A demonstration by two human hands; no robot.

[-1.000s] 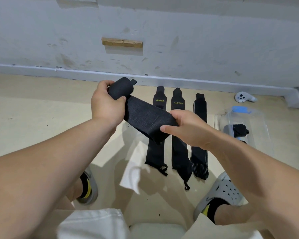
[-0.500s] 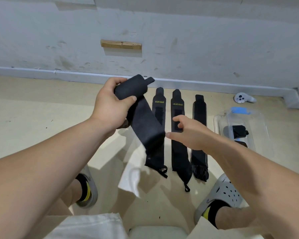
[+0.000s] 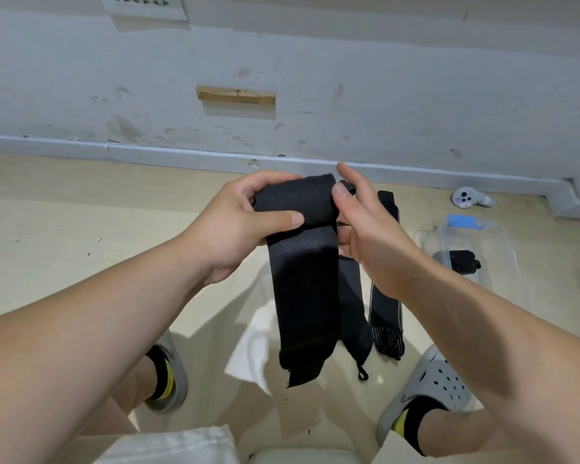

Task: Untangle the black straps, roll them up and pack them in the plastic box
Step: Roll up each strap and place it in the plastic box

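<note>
**Clerk:** Item one?

**Checker:** Strap [image 3: 303, 279], black, knit weave. Its upper end was rolled and held in the air in front of the person; the rest hung straight down, with a ragged lower edge.

**Clerk:** Grip?

**Checker:** Left hand [image 3: 235, 229] was clamped round the rolled end, thumb across the front and fingers curled over the top. Right hand [image 3: 372, 236] pinched the roll's right end, thumb on the front and lower fingers curled behind, with the index finger raised straight.

**Clerk:** Other straps?

**Checker:** Two floor straps [image 3: 352, 296], flat and side by side, mostly hidden behind the hanging one. The right one [image 3: 385, 306] had pale edge stripes.

**Clerk:** Brand or lettering?

**Checker:** None could be read; the faces of the straps were covered. A sheet [image 3: 144, 5] on the wall bore dark marks too small to make out.

**Clerk:** Container?

**Checker:** Box [image 3: 503, 242], clear plastic with a blue tab, on the floor to the right, well apart from the hands. One rolled strap [image 3: 462, 261] lay inside.

**Clerk:** Sundries?

**Checker:** White controller [image 3: 466, 198] by the skirting, white cloth [image 3: 252, 349] on the floor under the strap, wood block [image 3: 236, 94] on the wall, and grey clogs [image 3: 439, 380] worn with black and yellow socks.
</note>
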